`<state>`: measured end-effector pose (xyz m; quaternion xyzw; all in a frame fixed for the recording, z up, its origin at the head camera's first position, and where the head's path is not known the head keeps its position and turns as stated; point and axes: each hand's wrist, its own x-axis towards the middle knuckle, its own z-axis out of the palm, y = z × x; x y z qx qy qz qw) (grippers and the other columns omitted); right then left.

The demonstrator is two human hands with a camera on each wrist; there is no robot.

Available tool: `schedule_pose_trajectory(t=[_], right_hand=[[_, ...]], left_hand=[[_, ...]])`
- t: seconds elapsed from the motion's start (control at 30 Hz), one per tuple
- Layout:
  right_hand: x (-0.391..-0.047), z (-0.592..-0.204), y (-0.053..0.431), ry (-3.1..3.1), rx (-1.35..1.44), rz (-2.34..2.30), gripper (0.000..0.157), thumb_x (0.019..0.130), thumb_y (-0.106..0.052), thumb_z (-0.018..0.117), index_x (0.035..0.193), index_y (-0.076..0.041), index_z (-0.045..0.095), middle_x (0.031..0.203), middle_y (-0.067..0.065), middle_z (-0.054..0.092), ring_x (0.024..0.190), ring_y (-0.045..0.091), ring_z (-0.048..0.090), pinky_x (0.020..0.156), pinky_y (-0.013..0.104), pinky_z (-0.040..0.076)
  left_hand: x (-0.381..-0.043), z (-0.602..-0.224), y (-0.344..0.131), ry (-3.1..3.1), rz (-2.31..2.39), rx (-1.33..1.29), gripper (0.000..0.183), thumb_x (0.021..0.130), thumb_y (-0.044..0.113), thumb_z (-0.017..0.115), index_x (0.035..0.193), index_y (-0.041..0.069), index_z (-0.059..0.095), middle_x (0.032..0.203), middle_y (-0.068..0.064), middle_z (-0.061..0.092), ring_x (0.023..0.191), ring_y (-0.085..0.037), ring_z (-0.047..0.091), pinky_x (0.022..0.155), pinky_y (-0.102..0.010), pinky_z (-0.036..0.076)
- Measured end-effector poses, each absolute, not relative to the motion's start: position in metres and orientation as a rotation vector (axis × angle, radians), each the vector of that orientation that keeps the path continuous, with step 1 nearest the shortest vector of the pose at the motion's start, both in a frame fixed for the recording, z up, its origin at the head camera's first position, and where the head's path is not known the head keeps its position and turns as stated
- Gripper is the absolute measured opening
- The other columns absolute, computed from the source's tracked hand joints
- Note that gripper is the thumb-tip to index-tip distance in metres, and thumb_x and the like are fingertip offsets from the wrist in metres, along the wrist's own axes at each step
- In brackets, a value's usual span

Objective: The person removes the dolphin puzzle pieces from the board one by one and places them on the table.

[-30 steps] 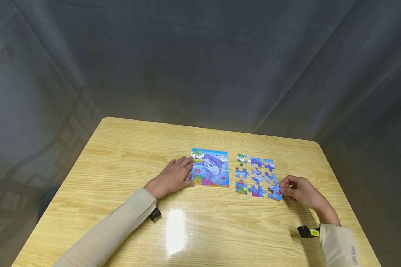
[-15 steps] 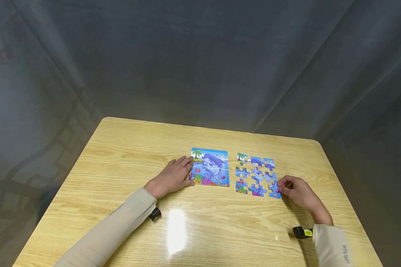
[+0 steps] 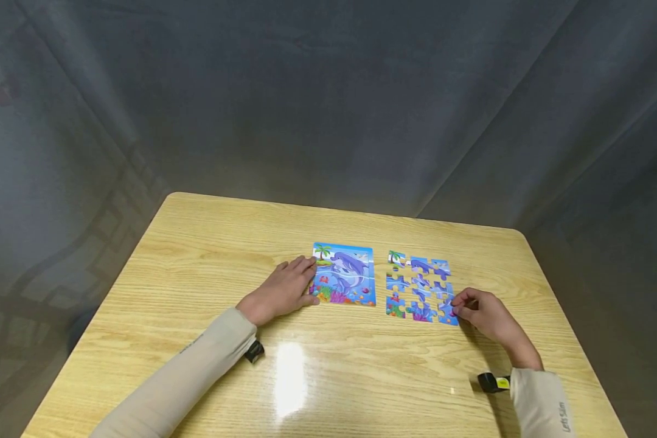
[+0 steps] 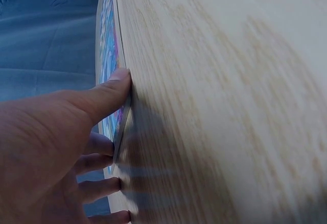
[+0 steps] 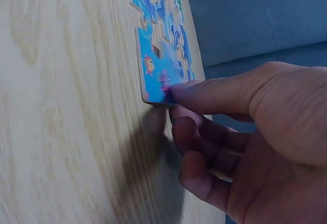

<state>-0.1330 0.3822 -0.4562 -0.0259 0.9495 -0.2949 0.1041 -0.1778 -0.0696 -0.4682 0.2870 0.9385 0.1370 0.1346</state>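
My left hand (image 3: 280, 291) rests at the left side of a square dolphin picture board (image 3: 345, 275), fingers mostly straight. In the left wrist view its thumb (image 4: 110, 94) touches the board's near edge. Right of the board lie several jigsaw puzzle pieces (image 3: 420, 282) in rows, with small gaps between them. My right hand (image 3: 484, 311) pinches the blue bottom-right corner puzzle piece (image 5: 152, 76) by its outer corner, thumb on top. That piece lies flat or nearly so, close beside its neighbours.
The wooden table (image 3: 372, 377) has rounded far corners, and bare wood lies in front of the board and pieces. A dark grey curtain (image 3: 306, 109) hangs behind it. Each wrist carries a small black camera (image 3: 254, 351).
My right hand has moved slightly left with the corner puzzle piece, straightening it and bringing it closer to the other pieces. The left hand and picture board have stayed put.
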Motion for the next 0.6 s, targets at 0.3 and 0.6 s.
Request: schedule_pose_trajectory(t=[0.3,0.6], right_hand=[[-0.1320,-0.4539,0.3798,2.802,-0.058,-0.871,0.007,0.101,-0.003,0.069,0.107,0.001,0.069,0.100,0.013,0.075,0.073,0.010,0.054,0.061,0.023,0.046],[-0.1305,-0.4516,0.3724,2.798,-0.060,-0.903,0.008,0.104,-0.005,0.067,0.108,0.001,0.069,0.096,0.012,0.074,0.068,0.014,0.055,0.057,0.025,0.046]], left_hand=[[-0.1779,-0.4676,-0.0687,2.715,0.399,0.825,0.082,0.105,0.049,0.064,0.166,0.002,0.035,0.177,-0.014,0.028,0.165,-0.040,0.024,0.131,-0.063,0.030],[-0.1777,-0.4773,-0.0674,2.702,0.385,0.812,0.085,0.106,0.053,0.060,0.168,0.004,0.029,0.179,-0.011,0.023,0.167,-0.037,0.020,0.133,-0.062,0.026]])
